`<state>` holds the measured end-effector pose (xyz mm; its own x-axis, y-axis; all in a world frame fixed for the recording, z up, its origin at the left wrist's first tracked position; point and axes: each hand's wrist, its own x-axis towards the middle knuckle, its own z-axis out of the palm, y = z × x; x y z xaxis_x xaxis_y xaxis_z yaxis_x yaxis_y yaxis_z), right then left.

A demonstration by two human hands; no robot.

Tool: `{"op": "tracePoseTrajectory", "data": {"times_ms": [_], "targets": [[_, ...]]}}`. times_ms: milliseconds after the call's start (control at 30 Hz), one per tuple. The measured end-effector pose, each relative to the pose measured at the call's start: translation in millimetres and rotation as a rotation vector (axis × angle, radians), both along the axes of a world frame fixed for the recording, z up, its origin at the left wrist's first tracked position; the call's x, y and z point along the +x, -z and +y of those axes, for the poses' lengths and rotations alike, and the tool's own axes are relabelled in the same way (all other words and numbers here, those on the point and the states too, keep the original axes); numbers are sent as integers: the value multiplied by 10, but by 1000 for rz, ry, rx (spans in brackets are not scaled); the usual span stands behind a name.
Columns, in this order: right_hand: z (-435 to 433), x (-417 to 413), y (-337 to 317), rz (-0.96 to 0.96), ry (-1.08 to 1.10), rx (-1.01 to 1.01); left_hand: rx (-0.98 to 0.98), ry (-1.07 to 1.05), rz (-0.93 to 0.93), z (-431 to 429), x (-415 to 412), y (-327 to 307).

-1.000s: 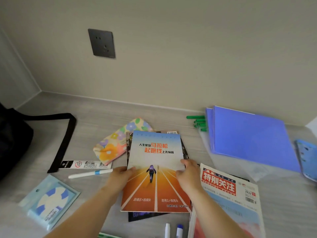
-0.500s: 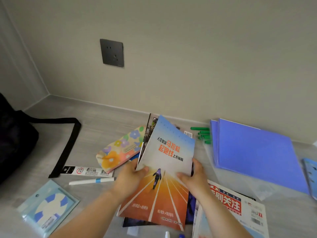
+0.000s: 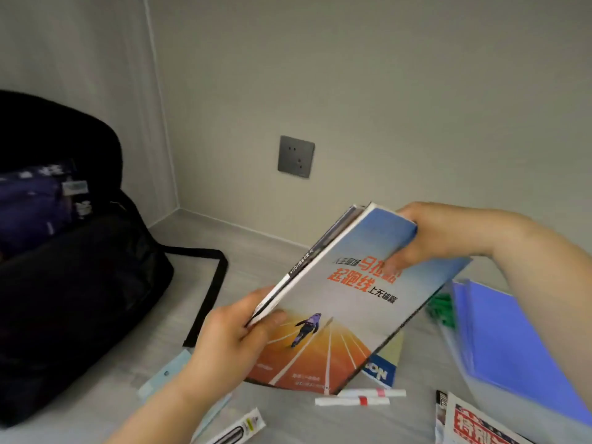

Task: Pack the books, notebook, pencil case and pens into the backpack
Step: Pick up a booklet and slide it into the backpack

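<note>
Black backpack [image 3: 80,283] stands open at the left of the counter [image 3: 253,251], the stack of books [image 3: 346,293] is held tilted above the counter to its right, left hand [image 3: 230,344] gripping the near corner, right hand [image 3: 442,232] gripping the far end, two white pens [image 3: 352,401] lying below.

The left hand [image 3: 229,342] and right hand [image 3: 429,238] pinch, fingers [image 3: 270,318] curled.

The room light is soft, even and a little dim, with a grey cast. Shadows on the pale grey tabletop [image 3: 288,421] are faint. The black fabric backpack [image 3: 80,299] is so dark I lose its folds. The sky-blue and orange paperback book [image 3: 352,299] I hold is smeared, its print soft. The wall corner seam [image 3: 159,107] bows on the left.
</note>
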<state>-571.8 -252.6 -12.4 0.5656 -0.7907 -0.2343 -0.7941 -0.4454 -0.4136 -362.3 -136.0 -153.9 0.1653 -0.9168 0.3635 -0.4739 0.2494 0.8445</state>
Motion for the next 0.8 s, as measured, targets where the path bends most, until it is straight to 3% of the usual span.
{"op": "tracePoseTrajectory", "data": {"times_ms": [100, 300, 433, 533, 600, 667, 800], "targets": [[54, 515, -177, -7, -84, -73, -31, -90, 55, 159, 373, -117], [292, 1556, -477, 9, -247, -367, -75, -169, -27, 513, 1286, -308], [382, 2107, -716, -115, -248, -470, -139, -558, -351, 764, 1995, -228], [379, 2432, -829, -277, -216, -504, 97, -767, -598, 854, 2469, -189], [365, 2646, -860, -430, -211, -556, 298, -748, -750, 882, 2702, -151], [315, 2865, -841, -566, -185, -559, 353, -686, -861, 906, 2868, -80], [186, 3303, -729, -488, -256, -590, 288, -606, -896, 930, 2950, -63]]}}
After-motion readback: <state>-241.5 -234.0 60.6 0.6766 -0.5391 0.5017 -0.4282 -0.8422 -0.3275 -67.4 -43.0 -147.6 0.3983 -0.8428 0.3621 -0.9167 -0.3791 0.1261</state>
